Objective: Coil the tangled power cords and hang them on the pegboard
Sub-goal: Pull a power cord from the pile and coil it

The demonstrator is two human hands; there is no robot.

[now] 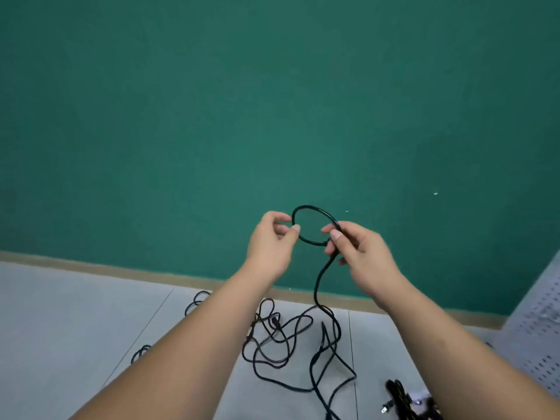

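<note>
A thin black power cord (315,211) forms one raised loop. The left hand (271,241) pinches its left side between thumb and forefinger, and the right hand (360,250) grips the crossing with curled fingers. The cord's tail drops into a floor tangle (285,338), perhaps two cords, near a white perforated pegboard (539,322).

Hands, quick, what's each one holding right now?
Left hand: closed, pinching the left side of the loop in the black cord.
Right hand: closed, holding the same cord where the loop crosses.
</note>
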